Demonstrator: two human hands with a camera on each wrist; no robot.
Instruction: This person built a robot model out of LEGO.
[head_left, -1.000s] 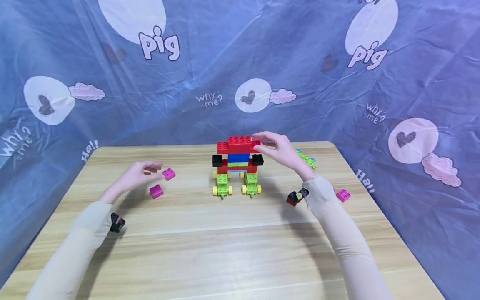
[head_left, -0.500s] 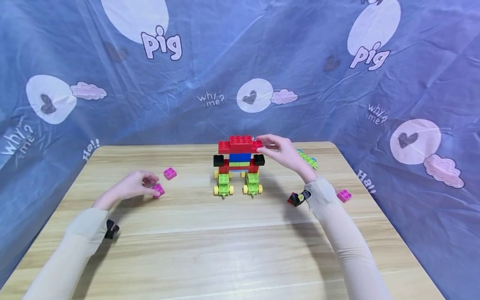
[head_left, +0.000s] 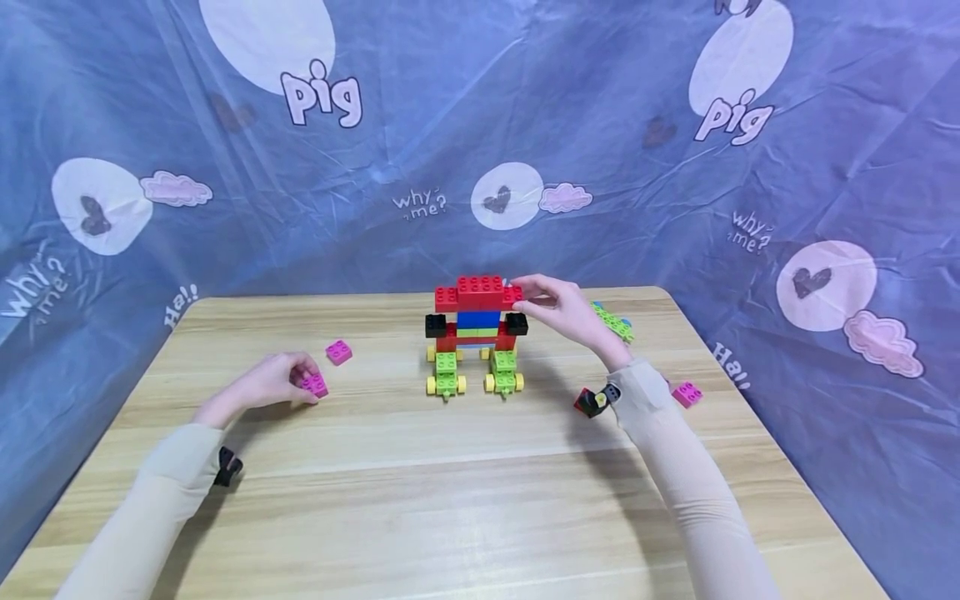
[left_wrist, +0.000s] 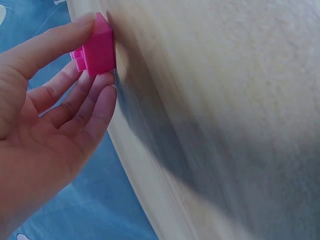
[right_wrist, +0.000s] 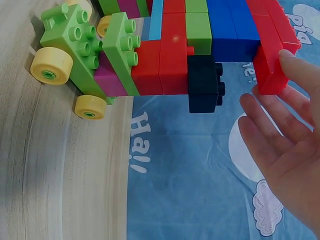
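My left hand (head_left: 262, 385) pinches a pink toy building brick (head_left: 315, 384) at the left of the table; in the left wrist view thumb and fingertips lie on opposite sides of this brick (left_wrist: 100, 52). A tall brick figure (head_left: 478, 319) stands upright at the table's middle, on green wheeled bases with yellow wheels (right_wrist: 52, 66). It has black bricks jutting out at the sides, a blue middle and a red top. At the top's right end my right hand (head_left: 564, 312) pinches a red brick (right_wrist: 270, 67), thumb on one side and fingers on the other.
Another pink brick (head_left: 339, 352) lies just beyond the left hand. On the right are a pink brick (head_left: 687, 394) and a green piece (head_left: 613, 322) with blue parts. A blue printed cloth (head_left: 420, 125) hangs behind the wooden table (head_left: 450, 500).
My left hand has come down and toward me from beside the farther pink brick, and has taken hold of the nearer one. The right hand has stayed at the figure's red top.
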